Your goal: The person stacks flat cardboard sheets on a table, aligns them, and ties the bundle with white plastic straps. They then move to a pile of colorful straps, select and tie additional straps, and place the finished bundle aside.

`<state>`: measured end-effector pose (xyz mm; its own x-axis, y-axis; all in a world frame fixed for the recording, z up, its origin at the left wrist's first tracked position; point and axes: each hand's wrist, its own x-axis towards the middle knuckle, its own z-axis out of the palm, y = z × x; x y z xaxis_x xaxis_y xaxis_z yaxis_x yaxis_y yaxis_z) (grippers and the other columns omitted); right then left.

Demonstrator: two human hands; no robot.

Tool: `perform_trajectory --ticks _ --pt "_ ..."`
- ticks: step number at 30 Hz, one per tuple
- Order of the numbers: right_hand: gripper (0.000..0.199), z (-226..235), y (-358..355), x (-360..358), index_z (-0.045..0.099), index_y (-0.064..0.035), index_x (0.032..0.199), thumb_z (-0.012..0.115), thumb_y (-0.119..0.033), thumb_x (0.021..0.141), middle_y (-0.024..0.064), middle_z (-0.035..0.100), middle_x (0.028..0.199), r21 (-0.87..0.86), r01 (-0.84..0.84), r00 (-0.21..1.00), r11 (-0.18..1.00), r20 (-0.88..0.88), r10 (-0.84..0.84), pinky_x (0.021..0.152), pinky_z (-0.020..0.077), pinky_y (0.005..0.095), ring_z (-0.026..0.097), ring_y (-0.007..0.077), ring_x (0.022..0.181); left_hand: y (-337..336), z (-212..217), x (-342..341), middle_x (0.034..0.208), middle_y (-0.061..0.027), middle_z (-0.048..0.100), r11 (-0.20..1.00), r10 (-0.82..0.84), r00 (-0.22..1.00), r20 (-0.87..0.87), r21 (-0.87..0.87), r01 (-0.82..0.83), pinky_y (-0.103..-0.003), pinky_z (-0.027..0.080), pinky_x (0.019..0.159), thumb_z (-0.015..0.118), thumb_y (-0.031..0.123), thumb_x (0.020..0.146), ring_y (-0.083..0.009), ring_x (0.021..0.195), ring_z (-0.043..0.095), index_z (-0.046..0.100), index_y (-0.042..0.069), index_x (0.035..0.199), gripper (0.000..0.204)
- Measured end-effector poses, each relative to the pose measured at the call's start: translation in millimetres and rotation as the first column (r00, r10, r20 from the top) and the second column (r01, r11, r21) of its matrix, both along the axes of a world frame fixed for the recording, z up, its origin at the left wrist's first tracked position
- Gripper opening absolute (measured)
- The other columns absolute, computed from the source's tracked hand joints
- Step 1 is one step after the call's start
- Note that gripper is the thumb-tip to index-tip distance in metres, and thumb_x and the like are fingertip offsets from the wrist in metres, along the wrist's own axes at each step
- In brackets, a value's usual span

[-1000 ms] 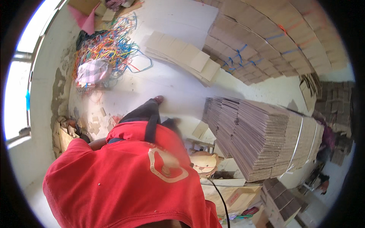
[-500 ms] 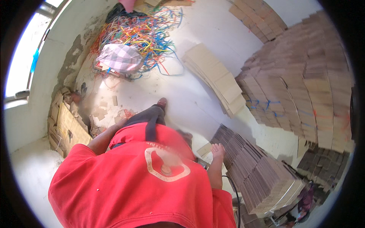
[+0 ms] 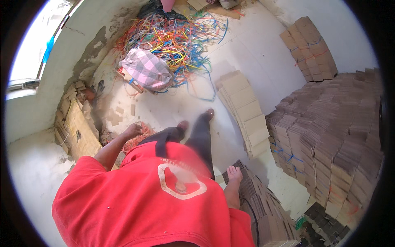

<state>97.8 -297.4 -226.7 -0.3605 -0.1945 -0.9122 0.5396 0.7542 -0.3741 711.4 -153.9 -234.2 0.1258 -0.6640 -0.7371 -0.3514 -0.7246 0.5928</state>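
My left hand [image 3: 132, 131] hangs by my left thigh, with loosely bent fingers and nothing visible in it. Beneath it on the floor lies a heap of reddish shreds [image 3: 140, 142]. My right hand [image 3: 235, 173] is open at my right side, fingers apart and holding nothing. It hovers over or beside the near end of a long stack of brown flat cardboard pieces [image 3: 267, 201]; whether it touches them I cannot tell. Ahead and to the right, a fanned row of lighter cardboard sheets [image 3: 245, 111] lies on the floor.
A tangle of coloured plastic straps [image 3: 173, 41] covers the floor ahead, with a checked cloth [image 3: 147, 70] at its near edge. Large cardboard stacks [image 3: 329, 131] rise at right, and a strapped bundle [image 3: 310, 49] leans by the wall. A yellowish board [image 3: 81, 127] holds scraps at left.
My view has shifted and I have stepped, my feet now apart. My left hand has swung forward from beside my hip. The right hand stays open at my side.
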Motion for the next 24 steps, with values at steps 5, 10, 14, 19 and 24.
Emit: perform_trajectory --ticks 5,10,14,19,24 --pt "0.055 -35.3 -85.4 -7.0 0.022 -0.0037 0.141 0.041 -0.032 0.098 0.0158 0.031 0.146 -0.167 0.266 0.953 0.949 0.192 -0.233 0.097 0.0421 0.0554 0.043 0.0364 0.126 -87.7 40.4 -53.7 0.094 -0.0186 0.066 0.993 -0.083 0.996 -0.021 -0.088 0.081 -0.033 0.046 0.079 0.059 0.016 0.087 -0.0248 0.089 0.062 0.062 -0.006 0.101 0.027" --pt "0.061 -51.5 -240.9 74.4 0.015 -0.0031 0.144 0.042 -0.032 0.098 0.018 0.032 0.144 -0.175 0.017 0.989 0.984 0.147 0.009 0.096 0.0452 0.0526 0.044 0.0372 0.125 -125.2 57.8 -61.2 0.096 -0.0194 0.065 0.986 0.115 0.993 -0.018 -0.123 -0.116 -0.036 0.045 0.084 0.049 0.015 0.09 -0.0284 0.09 0.062 0.06 -0.003 0.109 0.029" --pt "0.057 -48.1 -359.1 162.5 0.016 -0.0011 0.143 0.04 -0.029 0.099 0.0196 0.034 0.142 -0.283 -0.203 0.962 0.937 0.118 0.244 0.095 0.0465 0.0513 0.047 0.038 0.121 -123.2 43.2 -35.8 0.097 -0.0157 0.066 0.98 0.183 0.983 -0.007 -0.076 -0.183 -0.033 0.046 0.083 0.051 0.015 0.09 -0.0215 0.09 0.061 0.06 -0.003 0.112 0.03" --pt "0.052 -34.8 -463.4 282.6 0.028 0.0074 0.136 0.049 -0.016 0.094 0.0278 0.038 0.136 -0.357 -0.313 0.938 0.88 0.027 0.344 0.092 0.0485 0.0518 0.05 0.0406 0.116 -140.4 37.4 4.6 0.094 -0.0114 0.066 0.953 0.295 0.954 -0.053 0.087 -0.29 -0.03 0.046 0.08 0.051 0.016 0.091 -0.0168 0.088 0.059 0.06 -0.003 0.113 0.031" --pt "0.036 -57.9 -514.2 368.5 0.045 0.0071 0.12 0.056 -0.007 0.089 0.0246 0.057 0.107 -0.288 -0.537 0.842 0.793 -0.132 0.523 0.076 0.0554 0.047 0.063 0.0366 0.089 -193.2 -12.2 72.5 0.1 -0.0191 0.066 0.883 0.469 0.878 -0.095 0.059 -0.466 -0.034 0.047 0.085 0.054 0.025 0.09 -0.025 0.094 0.063 0.06 -0.002 0.115 0.037"
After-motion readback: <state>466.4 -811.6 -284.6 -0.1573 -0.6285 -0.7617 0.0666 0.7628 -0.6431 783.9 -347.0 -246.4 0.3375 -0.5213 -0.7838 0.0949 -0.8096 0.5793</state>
